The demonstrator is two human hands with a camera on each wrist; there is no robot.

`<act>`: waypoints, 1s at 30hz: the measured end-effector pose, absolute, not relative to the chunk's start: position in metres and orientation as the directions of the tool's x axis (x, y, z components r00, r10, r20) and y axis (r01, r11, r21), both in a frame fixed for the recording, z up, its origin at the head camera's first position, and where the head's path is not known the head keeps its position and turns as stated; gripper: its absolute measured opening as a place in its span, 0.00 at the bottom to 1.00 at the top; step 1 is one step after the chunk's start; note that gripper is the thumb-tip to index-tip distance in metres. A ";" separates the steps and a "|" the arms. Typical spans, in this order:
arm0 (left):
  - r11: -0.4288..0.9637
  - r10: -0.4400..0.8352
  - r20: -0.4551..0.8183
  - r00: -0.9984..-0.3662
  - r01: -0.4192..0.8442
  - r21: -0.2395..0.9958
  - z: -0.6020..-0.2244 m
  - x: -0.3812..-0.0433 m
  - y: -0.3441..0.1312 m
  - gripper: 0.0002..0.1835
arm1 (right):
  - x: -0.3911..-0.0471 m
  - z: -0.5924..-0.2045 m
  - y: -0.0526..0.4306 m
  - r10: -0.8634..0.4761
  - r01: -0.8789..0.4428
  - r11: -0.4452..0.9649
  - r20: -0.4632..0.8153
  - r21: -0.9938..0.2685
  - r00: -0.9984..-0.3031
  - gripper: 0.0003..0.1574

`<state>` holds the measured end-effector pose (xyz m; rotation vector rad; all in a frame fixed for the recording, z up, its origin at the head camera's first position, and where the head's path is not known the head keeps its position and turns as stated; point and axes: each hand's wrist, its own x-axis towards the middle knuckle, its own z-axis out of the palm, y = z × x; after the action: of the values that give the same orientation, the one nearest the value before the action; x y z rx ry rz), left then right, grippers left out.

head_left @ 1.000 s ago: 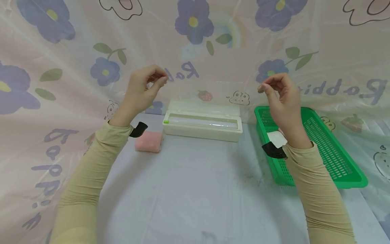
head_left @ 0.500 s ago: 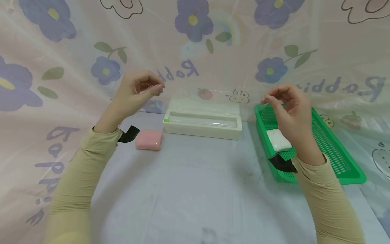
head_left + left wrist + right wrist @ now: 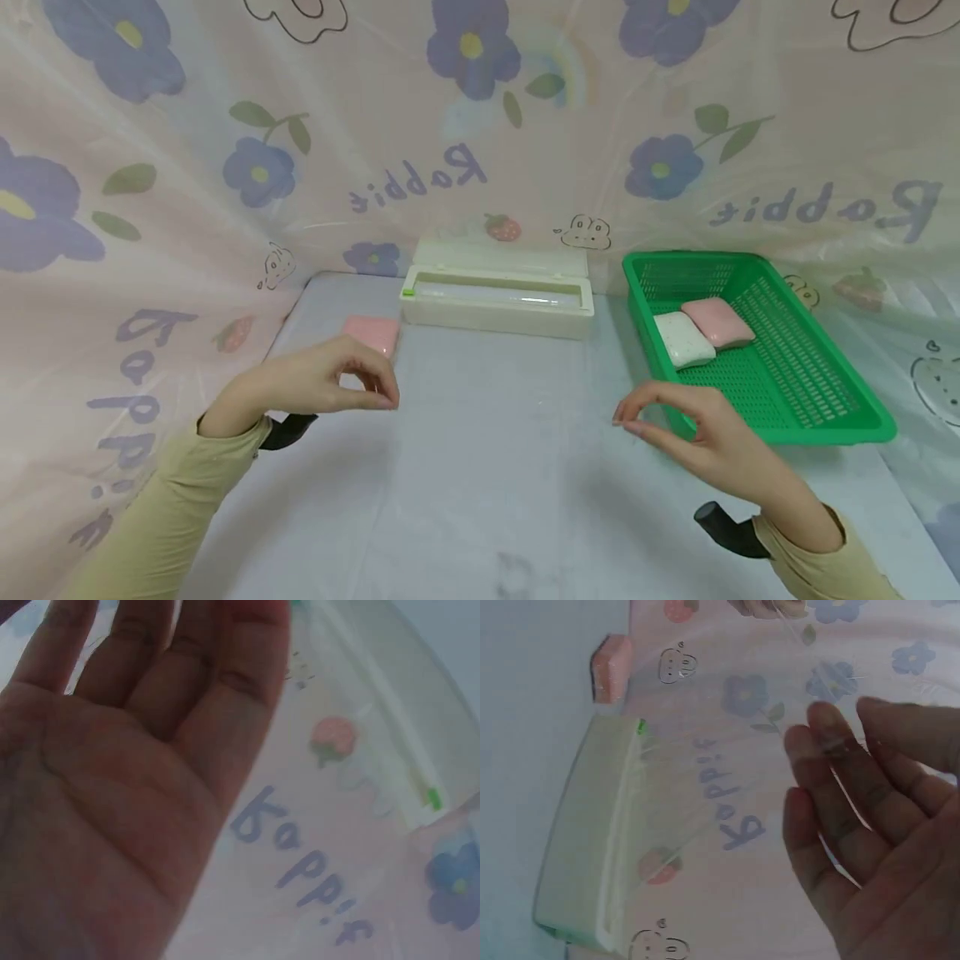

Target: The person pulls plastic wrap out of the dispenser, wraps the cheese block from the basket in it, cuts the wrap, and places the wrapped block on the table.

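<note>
1. Stretching from the pale dispenser box (image 3: 495, 318) toward the lower part of the head view, a clear film (image 3: 480, 383) is held between two hands; much of its outline is too faint to be traced.
2. The box is placed at upper centre, its long axis laid left to right, with the right end dipped slightly lower in the frame. Its lid (image 3: 501, 257) is raised along the far side, and a green tab (image 3: 408, 292) is seen at the left end.
3. The film is led down the frame, roughly square to the box's long axis.
4. At left of centre, the left hand (image 3: 330, 379) is pointed rightward, thumb and fingertips closed together, with the film pinched there.
5. At right of centre, the right hand (image 3: 697, 433) is pointed leftward, thumb and fingertips likewise brought together on the film.
6. A pink block (image 3: 372, 333) is partly hidden behind the left hand.
7. At right, a green basket (image 3: 832, 435) is angled toward the lower right; inside, a white block (image 3: 684, 340) and another pink block (image 3: 717, 322) are laid side by side.
</note>
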<state>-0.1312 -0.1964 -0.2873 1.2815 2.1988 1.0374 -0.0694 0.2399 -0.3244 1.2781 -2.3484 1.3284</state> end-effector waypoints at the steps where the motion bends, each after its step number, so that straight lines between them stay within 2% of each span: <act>1: 0.320 0.866 0.011 -0.501 0.570 0.757 -0.296 -0.129 -0.195 0.08 | -0.065 -0.332 0.240 -0.629 -0.714 0.259 0.447 -0.651 -0.636 0.21; 6: 0.418 0.848 -0.106 -0.520 0.530 0.738 -0.342 -0.118 -0.188 0.07 | -0.049 -0.376 0.238 -0.705 -0.643 0.334 0.270 -0.690 -0.656 0.18; 10: 0.513 0.791 -0.159 -0.590 0.500 0.698 -0.376 -0.109 -0.183 0.08 | -0.040 -0.411 0.233 -0.684 -0.612 0.374 0.238 -0.697 -0.690 0.15; 15: 0.601 0.717 -0.123 -0.687 0.518 0.609 -0.414 -0.096 -0.182 0.06 | -0.036 -0.447 0.228 -0.634 -0.641 0.400 0.308 -0.655 -0.710 0.17; 18: 0.629 0.690 -0.087 -0.719 0.535 0.564 -0.430 -0.089 -0.182 0.03 | -0.036 -0.464 0.226 -0.607 -0.681 0.423 0.370 -0.598 -0.703 0.20; 21: 0.636 0.664 -0.071 -0.744 0.513 0.576 -0.441 -0.082 -0.182 0.03 | -0.038 -0.474 0.224 -0.597 -0.717 0.438 0.421 -0.542 -0.683 0.21; 25: 0.624 0.623 -0.076 -0.778 0.437 0.648 -0.451 -0.074 -0.183 0.11 | -0.038 -0.480 0.225 -0.613 -0.749 0.450 0.441 -0.487 -0.655 0.15; 28: 0.630 0.568 -0.102 -0.817 0.351 0.692 -0.454 -0.070 -0.185 0.16 | -0.034 -0.482 0.227 -0.619 -0.728 0.470 0.402 -0.499 -0.675 0.08; 30: 0.644 0.507 -0.120 -0.853 0.283 0.710 -0.455 -0.068 -0.186 0.15 | -0.032 -0.483 0.228 -0.616 -0.704 0.483 0.369 -0.521 -0.696 0.04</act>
<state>-0.0676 -0.1858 -0.4552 0.6334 2.5574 1.0278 -0.0316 0.2277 -0.4828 1.1588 -2.5902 1.0035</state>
